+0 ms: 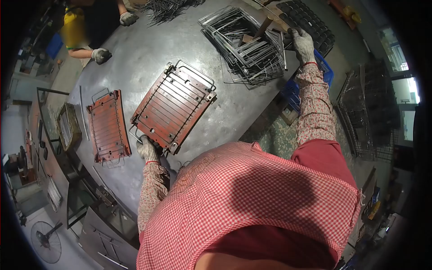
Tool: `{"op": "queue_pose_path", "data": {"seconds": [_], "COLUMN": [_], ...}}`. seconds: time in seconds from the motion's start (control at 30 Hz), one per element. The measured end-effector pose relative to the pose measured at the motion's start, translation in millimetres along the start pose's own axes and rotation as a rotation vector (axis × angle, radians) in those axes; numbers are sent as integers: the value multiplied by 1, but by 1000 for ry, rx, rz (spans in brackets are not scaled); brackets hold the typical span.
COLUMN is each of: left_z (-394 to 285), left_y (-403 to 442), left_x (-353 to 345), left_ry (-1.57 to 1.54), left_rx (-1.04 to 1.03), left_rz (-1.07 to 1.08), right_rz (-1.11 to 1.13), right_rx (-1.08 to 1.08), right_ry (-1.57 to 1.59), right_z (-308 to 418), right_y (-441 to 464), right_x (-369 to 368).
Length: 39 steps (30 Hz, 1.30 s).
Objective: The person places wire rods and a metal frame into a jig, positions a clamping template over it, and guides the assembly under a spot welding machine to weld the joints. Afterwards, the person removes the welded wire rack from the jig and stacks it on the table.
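An orange slotted metal jig (173, 108) lies tilted on the steel table, with thin rods along its grooves and a bent wire loop (198, 72) beyond its far edge. My left hand (147, 150), in a grey-white glove, is closed at the jig's near left corner, beside another wire loop; its fingertips are partly hidden. Out to the far right, my gloved right hand (300, 45) is closed beside a stack of bent wire frames (243, 45). What its fingers hold is unclear; a dark metal piece shows next to them. A wooden piece (263, 28) sticks up from the stack.
A second orange jig (108, 126) lies to the left on the steel table (225, 114). Across it, a co-worker's gloved hands (101, 55) show. Loose wire (166, 9) lies at the back. A blue crate (324, 67) and black coiled parts (306, 20) are at the right.
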State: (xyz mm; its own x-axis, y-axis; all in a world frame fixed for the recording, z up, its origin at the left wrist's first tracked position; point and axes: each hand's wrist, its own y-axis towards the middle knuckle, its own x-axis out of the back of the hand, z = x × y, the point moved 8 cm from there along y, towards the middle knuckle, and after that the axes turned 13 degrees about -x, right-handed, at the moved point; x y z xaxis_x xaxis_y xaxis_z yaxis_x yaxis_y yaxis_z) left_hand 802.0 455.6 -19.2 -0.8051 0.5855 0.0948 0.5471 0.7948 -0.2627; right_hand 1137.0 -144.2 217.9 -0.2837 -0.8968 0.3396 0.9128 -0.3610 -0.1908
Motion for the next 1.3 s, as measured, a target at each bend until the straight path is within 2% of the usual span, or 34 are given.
{"op": "queue_pose_path", "data": {"seconds": [0.1, 0.13, 0.17, 0.23, 0.3, 0.37, 0.4, 0.43, 0.5, 0.57, 0.63, 0.7, 0.77, 0.8, 0.83, 0.9, 0.97, 1.03, 1.1, 1.17, 1.2, 1.3], "left_z": [3, 3, -5, 0, 6, 12, -4, -23, -17, -16, -15, -13, -7, -5, -2, -8, -17, -14, -13, -20, -23, -19], "left_y": [15, 13, 11, 16, 22, 25, 4, -8, -3, 0, 0, 3, 7, 10, 11, 6, 0, -1, 3, -5, -9, -5], "left_x": [2, -1, 1, -1, 3, 7, 5, -5, -3, -3, 0, 1, 4, 5, 6, 4, 2, 2, 1, -2, -3, -2], "left_ry": [69, -12, 74, 37, 93, 151, 64, -35, -39, 13, 31, 66, 101, 138, 137, 126, 104, 83, 76, 38, 1, 23], "left_rx": [-87, -48, -48, -68, -83, -62, -8, 30, 33, 16, 3, -23, -34, -43, -41, -24, -4, 15, -31, 6, 35, 36], "left_rz": [51, 92, 56, 94, 58, 45, 22, 4, -2, -7, -14, -9, -15, -19, -23, -16, -20, -21, -9, -1, 10, -16], "right_rz": [119, 169, 201, 296, 337, 342, 416, 440, 262, 284, 174, 331, 296, 551, 555, 278, 285, 198, 163, 229, 403, 425], "right_rx": [37, 70, 66, 33, 26, 215, 101, 107, 446, 498, 903, 837, 808, 1058, 1059, 893, 942, 988, 993, 1024, 1169, 1117], "right_ry": [129, 177, 169, 208, 145, -21, 15, 6, -616, -675, -935, -984, -1137, -563, -564, -1153, -1174, -1246, -1248, -1167, -802, -729], "right_z": [4, 6, 7, 15, 25, 23, 32, 48, 84, 98, 109, 125, 119, 129, 129, 117, 119, 119, 130, 132, 136, 112], "right_y": [4, 5, 2, -13, -30, -18, -45, -52, -72, -78, -72, -107, -110, -132, -129, -109, -115, -119, -148, -168, -188, -194], "right_x": [-22, -34, -50, -81, -111, -138, -152, -166, -190, -218, -261, -291, -322, -307, -320, -361, -371, -385, -384, -384, -364, -397]}}
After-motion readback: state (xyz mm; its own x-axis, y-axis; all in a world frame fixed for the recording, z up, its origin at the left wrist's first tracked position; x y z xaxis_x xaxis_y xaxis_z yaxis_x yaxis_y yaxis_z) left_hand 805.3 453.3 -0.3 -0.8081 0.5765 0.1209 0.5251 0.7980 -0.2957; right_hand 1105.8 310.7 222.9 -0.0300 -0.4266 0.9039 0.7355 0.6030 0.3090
